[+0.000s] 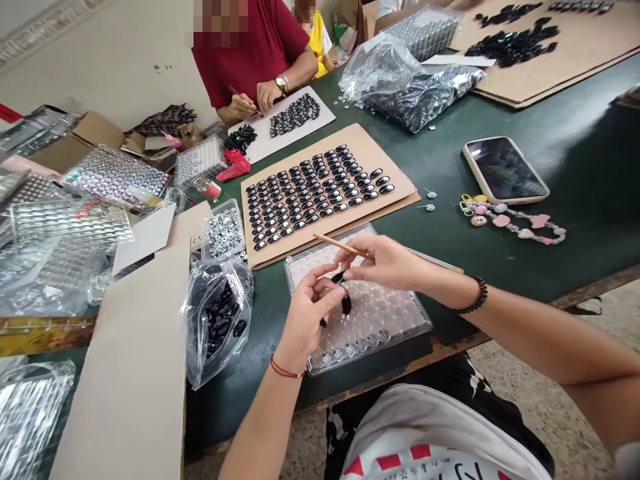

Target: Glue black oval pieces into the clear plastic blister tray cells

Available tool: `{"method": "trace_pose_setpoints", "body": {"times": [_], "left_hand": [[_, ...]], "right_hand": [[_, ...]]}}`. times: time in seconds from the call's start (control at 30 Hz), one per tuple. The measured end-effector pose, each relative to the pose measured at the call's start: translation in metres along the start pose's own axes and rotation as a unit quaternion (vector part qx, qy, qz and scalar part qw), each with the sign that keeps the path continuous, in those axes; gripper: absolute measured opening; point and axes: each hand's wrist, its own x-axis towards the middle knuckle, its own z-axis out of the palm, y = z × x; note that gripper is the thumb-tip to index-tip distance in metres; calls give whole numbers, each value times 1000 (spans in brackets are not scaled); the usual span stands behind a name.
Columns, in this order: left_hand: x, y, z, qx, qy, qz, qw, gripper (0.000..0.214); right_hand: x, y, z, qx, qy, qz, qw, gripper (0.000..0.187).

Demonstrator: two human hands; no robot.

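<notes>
My left hand [313, 307] is closed on small glossy black pieces [346, 304], which show between its fingers. My right hand [385, 263] grips a thin wooden stick [340, 245] pointing left, and its fingertips meet a black piece at my left hand. Below both hands lies a clear plastic tray [395, 313] of round cells. Several small round silvery pieces [350, 349] sit in a row near its front edge. Beyond the tray, cardboard [405, 187] carries rows of black oval pieces with silvery centres [310, 190].
Left of the tray are an open plastic bag of black pieces [220, 320] and a box of silvery pieces [223, 230]. A phone [505, 170] with a bead strap [530, 230] lies right. Across the table, a person in a red shirt [255, 53] works over white card [320, 110].
</notes>
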Motion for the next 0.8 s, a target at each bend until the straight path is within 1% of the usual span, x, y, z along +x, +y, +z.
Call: {"method": "trace_pose_setpoints", "body": {"times": [0.03,0.1,0.17,0.2,0.27,0.33,0.37,0.43,0.53,0.7,0.8], "left_hand": [[1,3,-3,-91,7,-26,996,29],[3,10,-9,-254,49,-65,964,21],[4,16,-13,-350,106,-82,927,14],[4,18,-15,-372,125,-86,916,14],[2,20,-16,-384,138,-102,907,17],[1,20,-16,-377,134,-122,908,22],[1,19,-16,-372,130,-130,910,24],[1,18,-16,-368,122,-135,912,24],[3,18,-17,-370,111,-134,912,23],[6,23,-23,-391,80,-164,902,23],[8,23,-25,-412,84,-143,896,20]], "right_hand": [[7,0,-11,-26,22,-12,999,9],[27,3,-41,-100,85,-38,991,6],[52,14,-78,-191,160,-50,967,9],[64,23,-96,-234,197,-42,951,10],[86,44,-128,-295,251,1,922,14],[102,68,-151,-337,265,56,902,18],[108,80,-158,-347,266,75,896,20],[116,100,-166,-361,258,97,891,22],[122,119,-170,-384,240,98,886,23],[126,130,-177,-405,197,95,888,27],[126,131,-177,-406,193,90,889,24]]}}
